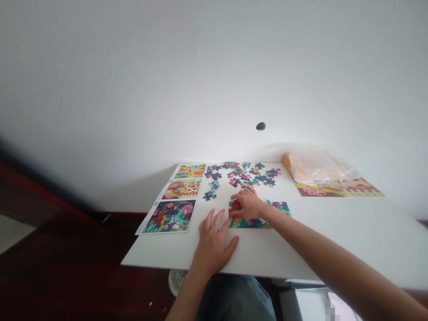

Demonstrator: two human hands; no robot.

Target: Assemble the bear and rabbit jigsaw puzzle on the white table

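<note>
A partly joined jigsaw puzzle (pixel 282 207) in teal, red and purple lies near the front of the white table (pixel 321 232). My right hand (pixel 249 205) rests over its left part, fingers bent down onto a red area; whether a piece is between the fingertips is hidden. Flat on the table, my left hand (pixel 214 243) has its fingers spread, with the fingertips by the puzzle's left edge. Behind the hands lie several loose puzzle pieces (pixel 245 176), and a few more pieces (pixel 210 195) are to the left.
At the left lies a picture sheet (pixel 170 207) with 3 printed scenes. A clear plastic bag (pixel 321 167) rests at the back right on an orange box (pixel 287 166) and a farm picture (pixel 347 188). The wall (pixel 214 89) rises right behind the table.
</note>
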